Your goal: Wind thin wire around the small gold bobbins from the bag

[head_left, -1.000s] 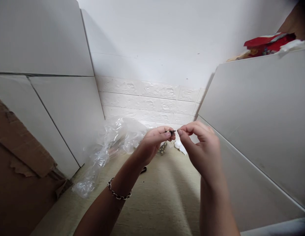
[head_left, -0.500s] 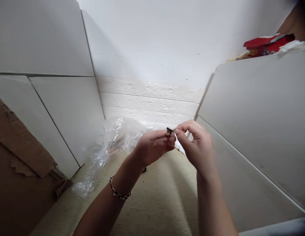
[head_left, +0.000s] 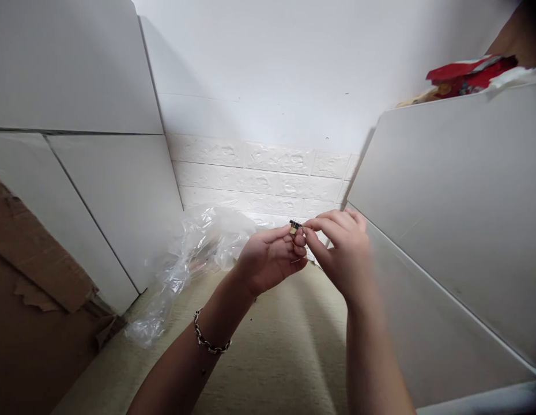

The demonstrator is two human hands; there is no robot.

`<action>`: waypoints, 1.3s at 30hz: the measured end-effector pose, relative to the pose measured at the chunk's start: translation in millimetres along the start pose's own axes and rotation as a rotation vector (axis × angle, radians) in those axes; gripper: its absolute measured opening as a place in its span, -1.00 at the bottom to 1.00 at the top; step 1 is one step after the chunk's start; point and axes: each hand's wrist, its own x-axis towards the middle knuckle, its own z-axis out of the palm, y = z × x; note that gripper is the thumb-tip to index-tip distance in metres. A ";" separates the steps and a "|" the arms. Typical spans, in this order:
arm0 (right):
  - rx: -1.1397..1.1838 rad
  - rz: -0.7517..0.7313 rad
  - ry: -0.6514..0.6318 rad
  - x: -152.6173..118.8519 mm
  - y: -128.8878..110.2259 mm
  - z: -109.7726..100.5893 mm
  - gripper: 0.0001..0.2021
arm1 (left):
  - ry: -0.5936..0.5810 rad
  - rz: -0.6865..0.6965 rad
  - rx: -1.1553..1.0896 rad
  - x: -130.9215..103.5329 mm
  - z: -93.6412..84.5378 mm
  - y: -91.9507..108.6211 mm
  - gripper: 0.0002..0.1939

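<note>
A small dark part with thin metal pins (head_left: 295, 225) is pinched between the thumb and curled fingers of my left hand (head_left: 272, 256). A chain bracelet (head_left: 207, 340) circles my left wrist. Close against the right side of the part, my right hand (head_left: 343, 245) has its thumb and index fingertips together. Whatever lies between those two fingertips is too small to make out.
Crumpled clear plastic (head_left: 207, 236) lies on the floor (head_left: 272, 357) at the left, before a brick-patterned wall (head_left: 276, 158). Torn cardboard (head_left: 43, 248) leans at far left. Pale cabinets (head_left: 458, 190) flank both sides; a red packet (head_left: 467, 76) tops the right one.
The small part has tilted and moved slightly left, showing more of its lighter side. My right hand has shifted slightly left, with its index finger straighter and other fingers raised.
</note>
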 end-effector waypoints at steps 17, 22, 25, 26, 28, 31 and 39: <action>0.009 -0.006 0.194 1.4 -8.7 3.7 -0.94 | 0.023 0.270 0.329 1.6 1.1 -5.8 -0.80; 0.020 -0.014 0.214 -0.1 -12.4 3.4 -0.93 | 0.037 0.333 0.357 -1.6 6.2 -6.1 -0.83; 0.024 -0.003 0.219 -0.4 -15.1 3.1 -0.92 | 0.061 0.415 0.417 -2.4 9.4 -6.6 -0.83; 0.023 0.004 0.223 -0.4 -15.9 3.1 -0.91 | 0.073 0.443 0.445 -2.5 10.3 -6.6 -0.83; 0.023 0.017 0.222 -0.4 -17.0 3.3 -0.91 | 0.097 0.490 0.506 -2.9 11.6 -6.4 -0.84; 0.029 0.017 0.216 -0.2 -17.3 3.4 -0.91 | 0.143 0.552 0.603 -4.3 13.0 -5.2 -0.86; 0.102 0.003 0.189 -1.9 -14.2 2.1 -0.92 | 0.214 0.613 0.738 -9.0 14.7 -3.5 -0.88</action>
